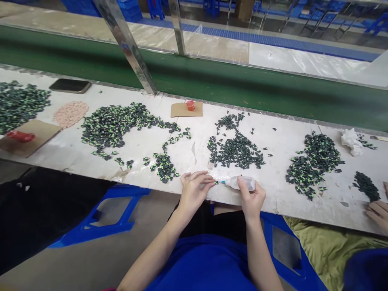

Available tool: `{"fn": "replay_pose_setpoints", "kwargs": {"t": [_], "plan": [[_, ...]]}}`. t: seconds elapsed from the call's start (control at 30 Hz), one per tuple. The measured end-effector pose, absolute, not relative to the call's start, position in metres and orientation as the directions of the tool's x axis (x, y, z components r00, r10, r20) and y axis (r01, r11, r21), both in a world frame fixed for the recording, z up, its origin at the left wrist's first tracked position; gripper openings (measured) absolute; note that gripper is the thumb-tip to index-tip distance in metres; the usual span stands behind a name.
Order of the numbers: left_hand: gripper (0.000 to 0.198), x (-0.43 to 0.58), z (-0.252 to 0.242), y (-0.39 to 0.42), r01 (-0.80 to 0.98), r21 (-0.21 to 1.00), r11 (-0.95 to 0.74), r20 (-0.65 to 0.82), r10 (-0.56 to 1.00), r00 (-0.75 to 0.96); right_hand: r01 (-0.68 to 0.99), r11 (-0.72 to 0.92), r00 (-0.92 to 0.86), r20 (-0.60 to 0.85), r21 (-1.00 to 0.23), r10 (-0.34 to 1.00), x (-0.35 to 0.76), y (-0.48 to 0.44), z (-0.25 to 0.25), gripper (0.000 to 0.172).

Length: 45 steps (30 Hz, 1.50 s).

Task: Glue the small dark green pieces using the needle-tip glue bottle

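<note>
Near the front edge of the white table, my left hand [196,186] pinches a small dark part with green on it [216,182] between thumb and fingertips. My right hand [252,198] is wrapped round a translucent squeeze bottle [242,183], held on its side. Its blue tip points left and is at the small part; whether they touch is too small to tell. Just beyond my hands lies a heap of small dark green pieces [238,151]. To the left of my left hand is a cluster of dark parts with bright green marks [163,165].
A red cup [190,105] stands on cardboard [176,110] at the back. Larger heaps of green-marked parts [112,123] and pink pieces [71,114] lie left, near a phone [70,85]. At right are another heap [321,153], crumpled tissue [351,141] and another person's hand [378,212].
</note>
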<state>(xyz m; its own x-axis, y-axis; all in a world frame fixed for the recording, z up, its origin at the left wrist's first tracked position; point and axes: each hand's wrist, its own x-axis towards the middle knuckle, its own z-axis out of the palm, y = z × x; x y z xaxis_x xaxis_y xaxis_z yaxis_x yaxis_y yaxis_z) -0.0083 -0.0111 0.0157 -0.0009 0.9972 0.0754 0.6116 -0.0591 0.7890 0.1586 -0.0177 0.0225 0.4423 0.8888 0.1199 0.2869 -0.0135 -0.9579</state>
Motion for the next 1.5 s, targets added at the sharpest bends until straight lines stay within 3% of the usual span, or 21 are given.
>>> {"fn": "replay_pose_setpoints", "kwargs": {"t": [0.83, 1.13, 1.33, 1.5], "plan": [[0.013, -0.006, 0.017, -0.011, 0.619, 0.783, -0.064, 0.087, 0.996, -0.007, 0.324, -0.005, 0.413, 0.136, -0.946, 0.901, 0.162, -0.018, 0.014, 0.033], [0.012, -0.009, 0.014, -0.01, 0.651, 0.746, -0.137, 0.108, 0.99, 0.086, 0.086, 0.069, 0.555, 0.105, -0.994, 0.825, 0.173, -0.018, 0.01, 0.029], [0.013, -0.002, 0.008, -0.014, 0.711, 0.657, -0.25, 0.21, 0.967, 0.146, 0.038, 0.081, 0.381, 0.089, -0.996, 0.92, 0.149, -0.009, 0.017, 0.039], [0.012, -0.03, 0.007, -0.02, 0.696, 0.686, -0.211, 0.301, 0.954, -0.008, 0.136, 0.057, 0.113, 0.073, -0.989, 0.991, 0.122, -0.003, 0.012, 0.038]]}}
